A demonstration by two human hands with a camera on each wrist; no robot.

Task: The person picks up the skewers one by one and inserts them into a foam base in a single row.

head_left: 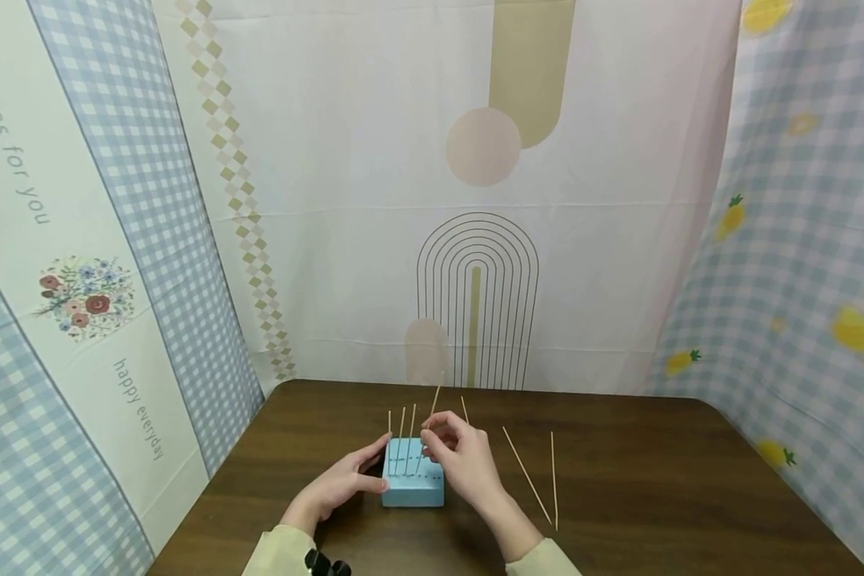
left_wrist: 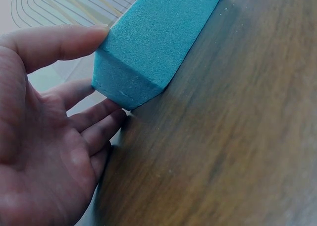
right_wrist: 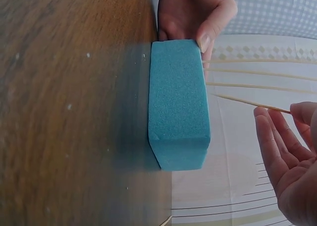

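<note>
A light blue foam block (head_left: 414, 497) with rows of small holes in its top stands on the table. Three thin wooden sticks (head_left: 402, 432) rise from its left part. My left hand (head_left: 342, 482) holds the block at its left side, thumb (left_wrist: 74, 41) at the near top edge and fingers spread along the side. Over the block's right part, my right hand (head_left: 464, 458) pinches another wooden stick (right_wrist: 252, 102) between thumb and fingertips. That stick leans, its lower end close over the top of the block and its upper end pointing up and away.
To the right, two loose sticks (head_left: 526, 474) lie on the brown table (head_left: 655, 480), converging at their near ends. One more stick (head_left: 464, 410) shows behind my right hand. Printed cloths (head_left: 353, 240) hang along the table's back and both sides.
</note>
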